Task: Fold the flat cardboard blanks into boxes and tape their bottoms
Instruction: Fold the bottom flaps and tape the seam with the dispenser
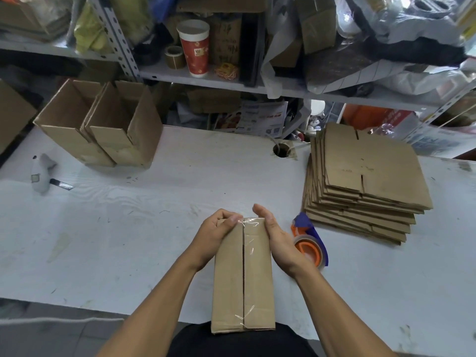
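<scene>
The white worn surface (180,202) carries the work. At its right, a tall stack of flat brown cardboard blanks (365,181) is seen, so much folding is judged to be left. At the far left, two finished open-topped brown cardboard boxes (103,127) are stood side by side, touching. In the near middle, a long narrow brown cardboard box (242,274) is held bottom-up, with clear tape laid along its centre seam and wrapped over the far end; its taping is judged nearly complete. The far end is gripped by the left hand (215,235), fingers curled over the corner and thumb pressed on the tape. The right hand (275,235) is laid flat against the box's right side, fingers nearly straight. Just beside the right wrist, an orange and blue tape dispenser (309,240) lies on the surface. On the shelf behind, a red and white paper cup (194,47) bears a small emblem that cannot be read; the printed leaflets below are too blurred to read.
</scene>
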